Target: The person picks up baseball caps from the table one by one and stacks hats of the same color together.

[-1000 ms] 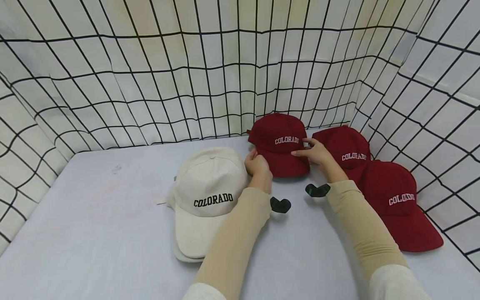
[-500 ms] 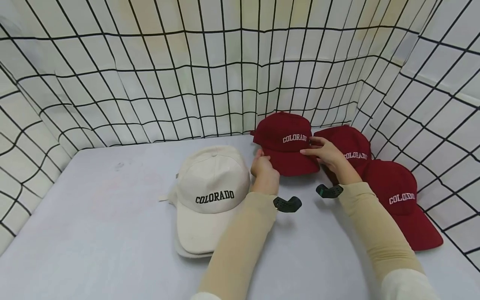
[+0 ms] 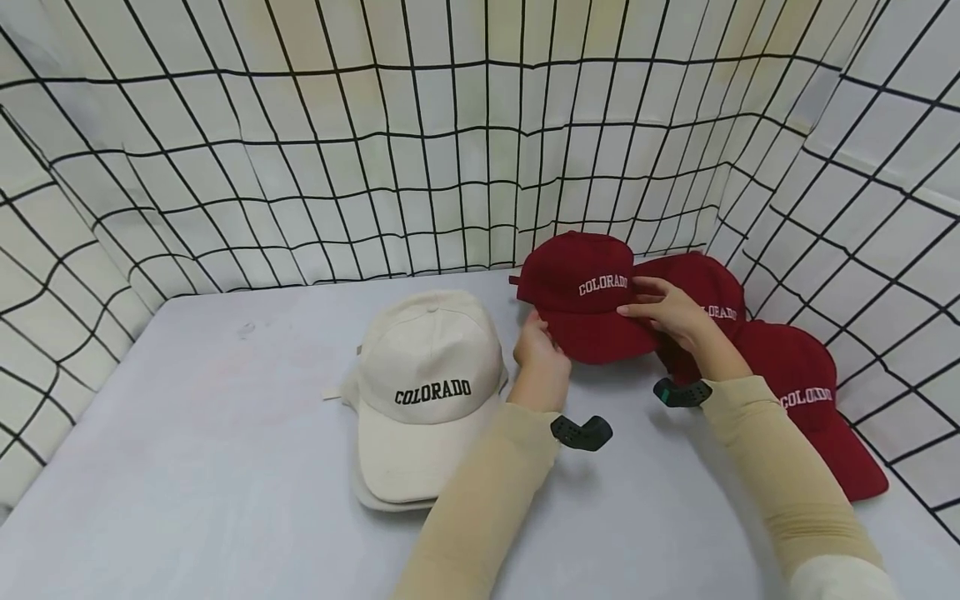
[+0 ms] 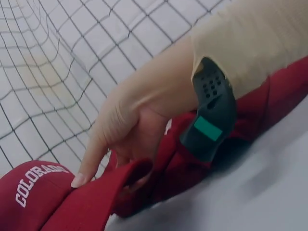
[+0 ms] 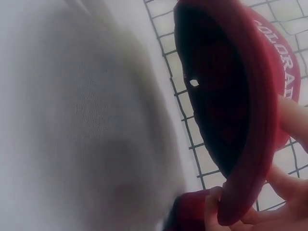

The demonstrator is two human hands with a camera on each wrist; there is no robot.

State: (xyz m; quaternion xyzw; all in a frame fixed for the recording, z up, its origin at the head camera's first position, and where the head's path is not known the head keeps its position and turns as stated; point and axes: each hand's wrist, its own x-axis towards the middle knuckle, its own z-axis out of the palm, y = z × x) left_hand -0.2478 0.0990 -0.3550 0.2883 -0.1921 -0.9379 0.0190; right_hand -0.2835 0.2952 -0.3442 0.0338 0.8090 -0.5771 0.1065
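Toward the back right of the grey worktop, a dark red "COLORADO" cap is held off the surface between both hands. On its left, the left hand grips the edge of the brim, fingers curled against it. On its right, the right hand pinches the brim, thumb on top just below the white lettering and fingers curled beneath; the right wrist view shows the cap's dark inside with fingertips at the brim's rim. Just behind the right hand lies a second red cap, and nearer the person a third red cap partly overlaps it. Left of the hands, well apart from the red ones, cream "COLORADO" caps sit stacked.
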